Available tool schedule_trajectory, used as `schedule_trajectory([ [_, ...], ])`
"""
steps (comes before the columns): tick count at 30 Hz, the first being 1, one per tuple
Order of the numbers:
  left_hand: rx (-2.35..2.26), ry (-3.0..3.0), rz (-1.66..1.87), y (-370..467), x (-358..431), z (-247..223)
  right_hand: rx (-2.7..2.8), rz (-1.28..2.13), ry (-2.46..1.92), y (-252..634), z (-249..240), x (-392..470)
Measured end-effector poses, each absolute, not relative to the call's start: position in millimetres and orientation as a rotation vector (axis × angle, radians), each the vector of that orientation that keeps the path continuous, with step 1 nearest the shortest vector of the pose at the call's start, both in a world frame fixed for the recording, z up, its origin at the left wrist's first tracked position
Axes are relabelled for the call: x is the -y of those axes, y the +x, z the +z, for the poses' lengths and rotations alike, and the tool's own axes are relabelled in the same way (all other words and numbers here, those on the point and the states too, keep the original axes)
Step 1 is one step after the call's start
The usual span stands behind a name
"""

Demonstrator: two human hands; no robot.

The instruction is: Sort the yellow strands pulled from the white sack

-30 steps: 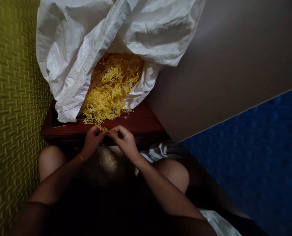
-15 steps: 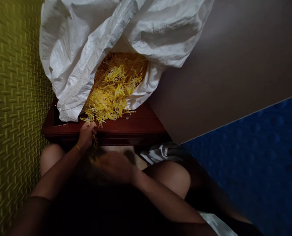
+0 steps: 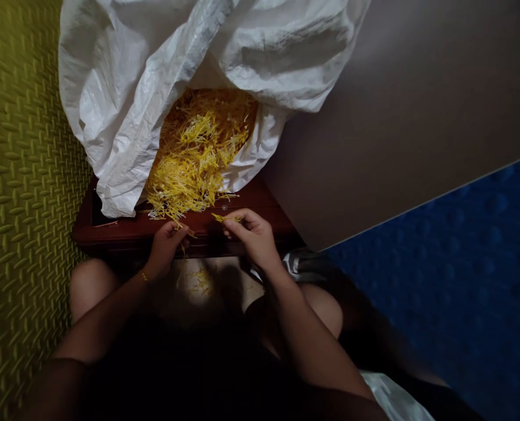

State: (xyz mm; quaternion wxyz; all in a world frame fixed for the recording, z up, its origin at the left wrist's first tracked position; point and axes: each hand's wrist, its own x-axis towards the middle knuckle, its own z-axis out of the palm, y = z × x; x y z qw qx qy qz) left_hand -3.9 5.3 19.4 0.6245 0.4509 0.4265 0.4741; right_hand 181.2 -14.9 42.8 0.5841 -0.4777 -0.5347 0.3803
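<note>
A heap of thin, branching yellow strands (image 3: 190, 166) with pale tips spills from the mouth of a white woven sack (image 3: 120, 146). The sack rests on a dark red wooden table (image 3: 251, 207). At the table's front edge, my left hand (image 3: 166, 248) pinches a few of the yellow strands, some hanging below its fingers. To its right, my right hand (image 3: 257, 240) grips a small bunch of yellow strands (image 3: 225, 218) between thumb and fingers, their ends pointing left. The two hands are apart.
Loose yellow bits (image 3: 198, 283) lie on the pale floor between my knees. A large brownish-grey panel (image 3: 387, 117) slants along the right, above a dark blue surface (image 3: 470, 263). A yellow raised-pattern wall or mat (image 3: 18, 204) runs down the left.
My right hand has moved up and right from the lap to the table's edge, holding strands. The left hand has shifted slightly right and down. The floor bits now show.
</note>
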Motion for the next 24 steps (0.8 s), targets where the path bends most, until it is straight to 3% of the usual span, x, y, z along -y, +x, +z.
schedule_trajectory([
  [9, -0.978, 1.391, 0.932, -8.5, -8.9, 20.4, 1.627, 1.100, -1.247, 196.2, 45.7, 15.8],
  [19, -1.236, 2.378, -0.420, -45.6, -22.2, 6.6, 2.367, 1.095, -1.616, 245.2, 19.7, 13.1],
  [24, -1.276, 2.374, -0.595, -44.9, -21.6, 10.1, 2.391, 0.992, -1.975, 249.5, 8.5, 12.4],
])
